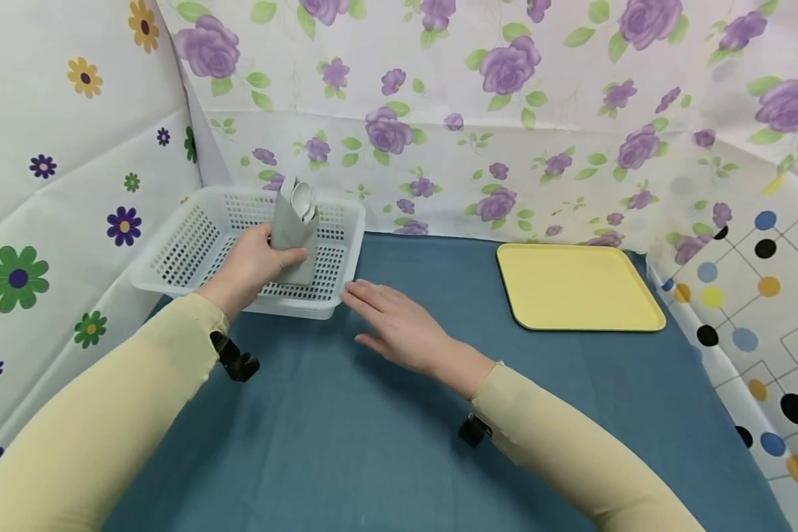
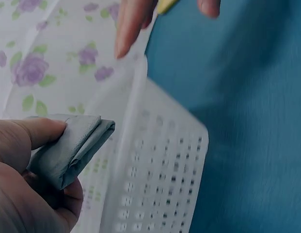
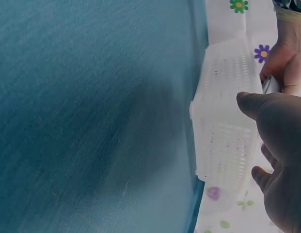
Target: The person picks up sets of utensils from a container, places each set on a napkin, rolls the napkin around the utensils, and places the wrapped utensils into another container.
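Note:
My left hand [image 1: 249,258] pinches a grey folded cutlery pouch [image 1: 295,247] between thumb and fingers. White spoon heads [image 1: 302,199] stick out of its upper end. The pouch stands upright over the white perforated plastic basket [image 1: 357,229]; whether it touches the basket floor I cannot tell. In the left wrist view the folded end of the pouch [image 2: 75,145] faces the camera. Beside the basket's front right corner, my right hand [image 1: 402,325] is held with its fingers straight and nothing in it. Whether its fingertips touch the rim is unclear.
A yellow rectangular tray [image 1: 578,288] lies at the back right of the blue cloth-covered table [image 1: 399,443]. Flowered sheets [image 1: 386,89] hang behind and on the left. A dotted sheet [image 1: 758,340] borders the right side.

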Motion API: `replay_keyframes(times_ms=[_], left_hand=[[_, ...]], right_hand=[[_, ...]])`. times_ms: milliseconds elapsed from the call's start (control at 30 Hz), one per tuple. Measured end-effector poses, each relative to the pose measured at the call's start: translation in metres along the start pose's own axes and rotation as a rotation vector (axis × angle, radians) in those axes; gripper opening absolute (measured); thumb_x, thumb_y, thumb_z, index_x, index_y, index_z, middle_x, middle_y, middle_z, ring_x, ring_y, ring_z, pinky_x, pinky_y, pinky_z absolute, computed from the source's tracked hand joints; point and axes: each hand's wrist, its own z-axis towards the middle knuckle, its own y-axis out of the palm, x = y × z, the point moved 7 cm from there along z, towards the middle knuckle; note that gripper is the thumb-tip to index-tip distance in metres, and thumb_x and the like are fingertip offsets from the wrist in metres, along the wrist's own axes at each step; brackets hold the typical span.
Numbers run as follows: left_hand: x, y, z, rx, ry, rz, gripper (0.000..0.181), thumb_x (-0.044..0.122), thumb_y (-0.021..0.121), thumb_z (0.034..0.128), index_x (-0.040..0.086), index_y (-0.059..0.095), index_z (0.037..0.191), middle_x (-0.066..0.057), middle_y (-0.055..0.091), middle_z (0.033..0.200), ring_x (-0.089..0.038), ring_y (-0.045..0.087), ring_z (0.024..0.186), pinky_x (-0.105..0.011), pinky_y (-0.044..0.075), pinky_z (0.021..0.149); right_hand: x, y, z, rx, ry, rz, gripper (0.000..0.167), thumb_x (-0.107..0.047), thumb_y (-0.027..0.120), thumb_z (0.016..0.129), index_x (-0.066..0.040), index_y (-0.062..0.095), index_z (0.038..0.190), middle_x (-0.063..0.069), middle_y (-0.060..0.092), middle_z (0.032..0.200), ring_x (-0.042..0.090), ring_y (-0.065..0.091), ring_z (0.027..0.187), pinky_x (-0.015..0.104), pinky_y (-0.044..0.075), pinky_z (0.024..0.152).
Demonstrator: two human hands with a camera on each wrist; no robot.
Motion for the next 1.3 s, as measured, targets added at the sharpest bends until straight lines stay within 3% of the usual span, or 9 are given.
replay_keyframes(times_ms=[200,400,633,867,1300], left_hand=[[-0.015,-0.004,0.017,-0.022,-0.053,0.086,0.063,0.022,0.073,0.1092,-0.001,0.047,0.162,-0.028,0.052,0.16,-0.047,0.052,0.146,-0.066,0.047,0.116],[-0.034,0.001,0.037,-0.046,-0.125,0.194,0.066,0.017,0.073,0.1076,-0.007,0.044,0.162,-0.033,0.051,0.157,-0.052,0.052,0.144,-0.067,0.048,0.115],[-0.042,0.013,0.054,-0.085,-0.109,0.279,0.058,0.01,0.077,0.1011,-0.01,0.054,0.151,-0.034,0.058,0.148,-0.05,0.059,0.135,-0.065,0.051,0.112],[-0.039,0.025,0.06,-0.132,-0.125,0.361,0.059,0.011,0.078,0.0997,-0.013,0.055,0.149,-0.035,0.059,0.145,-0.05,0.06,0.132,-0.063,0.052,0.11],[-0.042,0.036,0.06,-0.173,-0.146,0.364,0.055,0.013,0.078,0.1003,-0.013,0.06,0.146,-0.036,0.062,0.142,-0.049,0.063,0.127,-0.062,0.052,0.109]], right_hand=[[0.001,0.006,0.006,-0.027,-0.031,-0.013,0.079,-0.033,0.076,0.108,-0.008,0.037,0.173,0.011,0.034,0.178,0.025,0.029,0.166,0.042,0.026,0.134],[0.002,0.008,0.007,-0.026,-0.043,-0.017,0.076,-0.029,0.076,0.109,-0.007,0.039,0.172,0.013,0.037,0.177,0.026,0.032,0.165,0.042,0.029,0.133],[0.002,0.008,0.009,-0.03,-0.054,-0.025,0.074,-0.025,0.078,0.107,-0.007,0.042,0.17,0.012,0.038,0.176,0.026,0.034,0.163,0.039,0.027,0.134],[0.002,0.004,0.011,-0.005,-0.07,-0.029,0.067,-0.019,0.078,0.107,-0.007,0.049,0.166,0.013,0.044,0.173,0.026,0.041,0.16,0.037,0.029,0.133],[0.001,0.0,0.011,0.015,-0.077,-0.052,0.061,-0.017,0.077,0.107,-0.007,0.054,0.162,0.012,0.047,0.17,0.026,0.045,0.157,0.034,0.027,0.133]])
